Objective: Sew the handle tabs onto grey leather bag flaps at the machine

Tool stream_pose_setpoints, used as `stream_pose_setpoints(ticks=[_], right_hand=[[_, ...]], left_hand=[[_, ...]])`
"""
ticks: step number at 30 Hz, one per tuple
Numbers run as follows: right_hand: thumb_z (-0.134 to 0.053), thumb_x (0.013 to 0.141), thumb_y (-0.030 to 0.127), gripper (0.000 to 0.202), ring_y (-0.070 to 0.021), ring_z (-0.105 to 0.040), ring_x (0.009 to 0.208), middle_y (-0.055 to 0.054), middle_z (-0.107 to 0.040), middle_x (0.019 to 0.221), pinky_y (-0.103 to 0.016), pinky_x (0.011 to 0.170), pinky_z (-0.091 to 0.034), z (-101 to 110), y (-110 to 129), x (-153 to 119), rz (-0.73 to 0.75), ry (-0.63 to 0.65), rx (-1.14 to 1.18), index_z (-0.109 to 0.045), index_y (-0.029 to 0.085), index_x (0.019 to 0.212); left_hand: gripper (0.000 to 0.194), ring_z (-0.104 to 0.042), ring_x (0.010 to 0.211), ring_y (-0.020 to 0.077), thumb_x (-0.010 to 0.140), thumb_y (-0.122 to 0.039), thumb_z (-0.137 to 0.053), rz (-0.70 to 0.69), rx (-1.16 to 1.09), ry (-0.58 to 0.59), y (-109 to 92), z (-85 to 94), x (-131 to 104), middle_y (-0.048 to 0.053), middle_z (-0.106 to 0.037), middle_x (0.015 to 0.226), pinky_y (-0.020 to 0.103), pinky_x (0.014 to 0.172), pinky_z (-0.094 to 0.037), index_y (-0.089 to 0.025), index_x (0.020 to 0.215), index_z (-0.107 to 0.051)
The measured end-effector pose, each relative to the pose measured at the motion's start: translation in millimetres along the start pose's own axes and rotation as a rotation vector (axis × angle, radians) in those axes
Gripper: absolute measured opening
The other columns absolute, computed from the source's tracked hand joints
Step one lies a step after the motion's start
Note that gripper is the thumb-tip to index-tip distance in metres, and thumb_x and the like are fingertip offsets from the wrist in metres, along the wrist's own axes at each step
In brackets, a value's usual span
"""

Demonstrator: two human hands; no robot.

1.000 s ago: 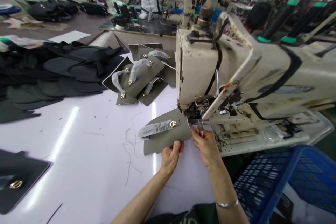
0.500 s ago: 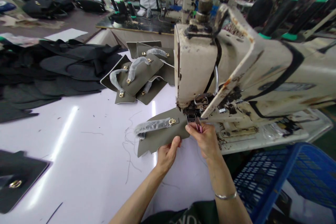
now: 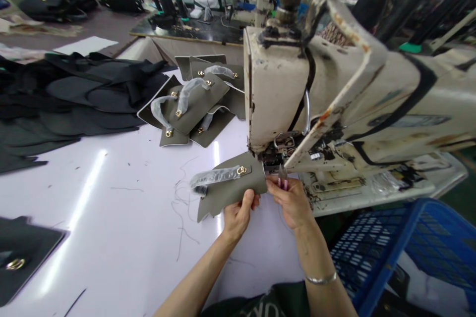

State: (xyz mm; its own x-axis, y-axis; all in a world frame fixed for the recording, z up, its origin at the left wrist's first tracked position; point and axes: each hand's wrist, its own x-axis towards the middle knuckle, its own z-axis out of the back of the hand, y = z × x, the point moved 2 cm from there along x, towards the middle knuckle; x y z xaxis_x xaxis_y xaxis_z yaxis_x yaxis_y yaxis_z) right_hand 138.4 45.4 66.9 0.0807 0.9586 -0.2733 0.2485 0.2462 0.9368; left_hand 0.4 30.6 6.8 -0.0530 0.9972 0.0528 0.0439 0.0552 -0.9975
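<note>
An olive-grey bag panel [image 3: 238, 185] lies under the head of the sewing machine [image 3: 282, 89], its right edge by the needle area. A plastic-wrapped handle [image 3: 215, 176] with gold-coloured rings is fixed on it. My left hand [image 3: 240, 215] grips the panel's near edge, thumb on top and fingers beneath. In my right hand [image 3: 292, 200] are small thread snips [image 3: 283, 178] with pink grips, blades pointing up beside the presser foot. The fingertips of this hand are at the panel's right edge; whether they pinch it I cannot tell.
Similar olive panels with wrapped handles [image 3: 201, 99] lie behind the machine's left side. A heap of black pieces [image 3: 85, 94] covers the far left. A dark panel [image 3: 26, 252] sits near left, loose threads [image 3: 180, 208] on the white table. A blue basket [image 3: 386, 252] stands at right.
The snips have turned more upright in my right hand, and its thumb has slid off the panel's top near the edge. My left hand keeps its hold; the panel has barely shifted.
</note>
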Motion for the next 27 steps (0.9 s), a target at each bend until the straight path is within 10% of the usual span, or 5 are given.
stream_pose_setpoints(ticks=[15, 21, 27], right_hand=[[-0.080, 0.076, 0.037, 0.022, -0.0110, -0.046, 0.062, 0.002, -0.058, 0.065, -0.024, 0.061, -0.037, 1, -3, 0, 0.130, -0.084, -0.212, -0.077, 0.016, 0.074], [-0.086, 0.066, 0.033, 0.023, -0.0057, -0.026, 0.052, 0.007, -0.038, 0.053, -0.023, 0.051, -0.025, -2, -4, 7, -0.023, -0.047, 0.033, -0.073, 0.014, 0.066], [-0.084, 0.072, 0.039, 0.031, -0.0045, -0.019, 0.052, 0.007, -0.032, 0.054, -0.023, 0.047, -0.015, 3, -1, -3, -0.035, -0.062, -0.035, -0.071, 0.012, 0.065]], left_hand=[[0.043, -0.056, 0.059, 0.0154, 0.094, -0.048, -0.062, 0.145, -0.032, 0.003, 1, 7.3, -2, 0.003, -0.060, 0.061, 0.028, 0.058, -0.044, -0.016, 0.065, -0.064], [0.052, -0.052, 0.054, 0.0149, 0.093, -0.061, -0.057, 0.350, -0.253, 0.211, 6, 4.8, 1, 0.002, -0.056, 0.058, 0.031, 0.061, -0.048, -0.014, 0.073, -0.068], [0.049, -0.054, 0.058, 0.0145, 0.093, -0.058, -0.058, 0.273, -0.075, 0.203, 7, 11.0, 2, 0.001, -0.055, 0.059, 0.028, 0.063, -0.047, -0.016, 0.069, -0.066]])
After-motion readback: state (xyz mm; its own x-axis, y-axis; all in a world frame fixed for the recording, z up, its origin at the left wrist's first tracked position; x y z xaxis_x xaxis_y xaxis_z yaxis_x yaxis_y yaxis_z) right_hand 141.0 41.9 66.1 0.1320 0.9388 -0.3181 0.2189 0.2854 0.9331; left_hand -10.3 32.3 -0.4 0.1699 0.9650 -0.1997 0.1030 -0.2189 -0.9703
